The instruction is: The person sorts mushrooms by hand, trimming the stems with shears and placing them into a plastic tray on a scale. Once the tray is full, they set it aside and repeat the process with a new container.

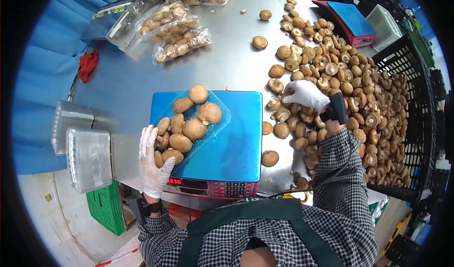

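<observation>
OK, so from the head view: the clear tray sits on the nearer blue scale, long axis slanting from the left hand up and away to the right. That left hand is way nearer: half open, thumb apart from the fingers, cupped at the tray's near end and touching it. The right hand is off to the tray's right, across a strip of worktop, fingers curled down onto the edge of the mushroom heap. Honestly can't tell if it's got hold of one, the glove hides it.

Counts: two hands, two scales counting the red-sided one at far right, one tray on the near scale with at least ten mushrooms in it. Two loose mushrooms lie beyond, apart from the heap. The heap itself? Way too many to count.
</observation>
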Motion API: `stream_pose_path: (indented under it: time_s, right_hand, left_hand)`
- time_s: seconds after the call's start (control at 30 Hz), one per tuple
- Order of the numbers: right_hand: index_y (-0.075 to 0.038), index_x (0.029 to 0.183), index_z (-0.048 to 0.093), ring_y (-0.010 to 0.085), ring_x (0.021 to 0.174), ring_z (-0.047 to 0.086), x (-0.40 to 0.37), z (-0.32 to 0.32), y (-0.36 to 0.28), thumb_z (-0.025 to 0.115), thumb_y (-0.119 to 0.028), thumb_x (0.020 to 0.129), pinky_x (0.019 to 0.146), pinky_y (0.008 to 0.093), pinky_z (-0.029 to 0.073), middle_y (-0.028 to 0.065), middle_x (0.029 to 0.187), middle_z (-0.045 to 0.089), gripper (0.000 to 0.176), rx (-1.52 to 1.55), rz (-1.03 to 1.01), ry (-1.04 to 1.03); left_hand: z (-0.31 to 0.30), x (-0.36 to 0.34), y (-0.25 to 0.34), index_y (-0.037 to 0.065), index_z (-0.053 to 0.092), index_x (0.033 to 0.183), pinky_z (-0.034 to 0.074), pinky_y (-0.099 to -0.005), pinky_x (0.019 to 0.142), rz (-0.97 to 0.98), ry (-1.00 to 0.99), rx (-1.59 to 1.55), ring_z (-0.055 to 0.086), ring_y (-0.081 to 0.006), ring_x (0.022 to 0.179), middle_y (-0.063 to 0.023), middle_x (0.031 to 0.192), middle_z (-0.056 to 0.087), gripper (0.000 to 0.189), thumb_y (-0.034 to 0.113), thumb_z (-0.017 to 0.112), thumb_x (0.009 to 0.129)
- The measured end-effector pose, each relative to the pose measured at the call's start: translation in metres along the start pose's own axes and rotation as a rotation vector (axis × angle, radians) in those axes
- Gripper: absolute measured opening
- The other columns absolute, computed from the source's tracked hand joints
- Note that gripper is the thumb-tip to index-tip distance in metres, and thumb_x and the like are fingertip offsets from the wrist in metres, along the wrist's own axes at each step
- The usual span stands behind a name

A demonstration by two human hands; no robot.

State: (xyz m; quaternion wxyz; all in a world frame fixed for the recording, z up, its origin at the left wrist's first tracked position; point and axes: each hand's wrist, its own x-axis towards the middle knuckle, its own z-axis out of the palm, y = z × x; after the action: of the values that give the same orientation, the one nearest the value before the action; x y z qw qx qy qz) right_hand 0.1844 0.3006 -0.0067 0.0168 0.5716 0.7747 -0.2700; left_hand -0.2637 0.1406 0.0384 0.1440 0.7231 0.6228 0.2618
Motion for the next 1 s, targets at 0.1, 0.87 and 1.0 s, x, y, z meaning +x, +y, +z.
stream_pose_path:
  time_s: [0.1, 0.87, 1.0]
  right_hand:
    - [0.002, 0.114, 0.064, 0.013, 0.095, 0.06, -0.018, -0.017, -0.018, 0.066, -0.038, 0.09, 0.086, 0.0286, 0.048, 0.0075, 0.1, 0.067, 0.046, 0.69, 0.034, 0.119]
    - [-0.012, 0.129, 0.056, 0.0196, 0.096, 0.06, -0.131, 0.012, -0.189, 0.078, -0.02, 0.078, 0.077, 0.0304, 0.049, 0.0063, 0.111, 0.059, 0.056, 0.475, -0.695, 0.283]
    - [-0.011, 0.127, 0.059, 0.019, 0.1, 0.058, -0.121, 0.021, -0.181, 0.078, -0.02, 0.078, 0.082, 0.0299, 0.047, 0.006, 0.109, 0.061, 0.053, 0.606, -0.598, 0.193]
  left_hand:
    - [-0.002, 0.0, 0.005, 0.002, 0.044, 0.14, 0.026, -0.0458, 0.115, 0.019, 0.093, -0.008, 0.033, -0.0352, 0.14, -0.0178, 0.146, 0.042, 0.079, 0.054, 0.065, 0.085]
    - [0.018, -0.036, 0.134, 0.005, 0.052, 0.132, 0.047, -0.0278, 0.084, -0.067, -0.065, -0.702, 0.057, -0.0139, 0.101, -0.0052, 0.113, 0.057, 0.053, 0.024, 0.072, 0.087]
    - [0.016, -0.045, 0.123, 0.006, 0.051, 0.133, 0.049, -0.0306, 0.085, -0.07, -0.092, -0.675, 0.058, -0.0171, 0.105, -0.0076, 0.121, 0.056, 0.056, 0.027, 0.072, 0.086]
